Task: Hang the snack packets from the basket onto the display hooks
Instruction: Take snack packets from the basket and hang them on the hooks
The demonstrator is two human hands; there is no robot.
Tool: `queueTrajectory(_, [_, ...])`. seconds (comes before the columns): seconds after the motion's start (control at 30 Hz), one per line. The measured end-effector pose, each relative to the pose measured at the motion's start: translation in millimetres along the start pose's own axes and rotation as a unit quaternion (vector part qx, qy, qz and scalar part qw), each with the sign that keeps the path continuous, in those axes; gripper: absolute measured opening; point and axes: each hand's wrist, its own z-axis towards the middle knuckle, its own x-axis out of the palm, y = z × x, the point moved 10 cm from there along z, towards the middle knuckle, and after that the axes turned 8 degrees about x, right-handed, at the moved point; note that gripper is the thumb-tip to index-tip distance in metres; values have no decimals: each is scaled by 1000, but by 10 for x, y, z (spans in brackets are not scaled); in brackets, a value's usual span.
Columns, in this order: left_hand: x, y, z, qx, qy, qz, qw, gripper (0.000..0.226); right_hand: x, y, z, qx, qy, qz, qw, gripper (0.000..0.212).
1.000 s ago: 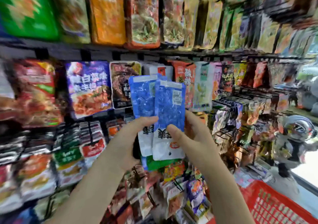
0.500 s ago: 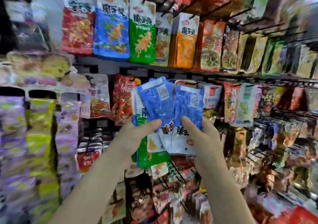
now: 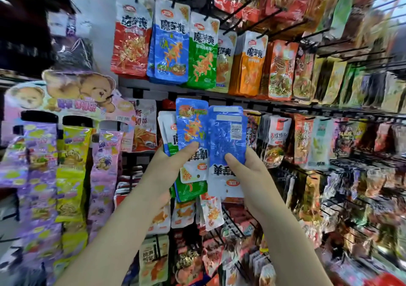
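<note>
1. A bundle of snack packets is held by the left hand [image 3: 169, 167]; the front blue packet [image 3: 191, 130] is turned upside down, with an orange picture at its top and white printed letters near the thumb.
2. Behind it, a green packet [image 3: 190, 190] and white-topped packets [image 3: 167, 130] are fanned out in the same grip, the thumb pressed on the front.
3. Two blue back-side packets [image 3: 228, 132] are gripped by the right hand [image 3: 248, 171], the thumb on the front; a pale label strip and a small barcode are seen on them, and the white ends point down.
4. Both bundles are held up in front of the middle row of the display rack [image 3: 241, 101], just below its upper rail, touching each other at their inner edges.
5. Matching red, blue and green packets [image 3: 171, 44] are hung on the hooks [image 3: 239, 11] above.
6. The fingers behind the packets are hidden.
7. The right edge of the rack is blurred, and the count of packets in each hand cannot be told.
</note>
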Motion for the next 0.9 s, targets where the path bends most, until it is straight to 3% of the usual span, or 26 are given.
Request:
queueTrajectory(0.1, [108,-43,15,12,18,-1,1000,41,121,72,51,-20,10,-2,1000,30])
queueTrajectory(0.3, [58,-146,150,29,13,43,999,26,251,101,137,-28,18,41,999,31])
queueTrajectory(0.5, [106,-251,233,42,20,149,988,92,226,226,228,-60,9,12,998,26])
queueTrajectory(0.53, [162,-256,226,34,30,145,988,92,263,227,249,-53,20,12,998,24])
queueTrajectory(0.63, [256,-285,233,41,54,140,988,61,361,151,319,-15,54,3,998,21])
queueTrajectory(0.73, [189,-278,274,36,45,156,986,120,330,208,347,-20,88,-4,996,31])
queueTrajectory(0.77, [137,-323,272,31,24,158,987,129,290,255,353,-26,99,-12,995,33])
queueTrajectory(0.83, [27,-414,256,27,-11,162,986,118,177,357,387,-37,116,-48,991,35])
queueTrajectory(0.9, [0,-456,304,26,-8,139,990,73,139,427,438,-30,148,-110,982,33])
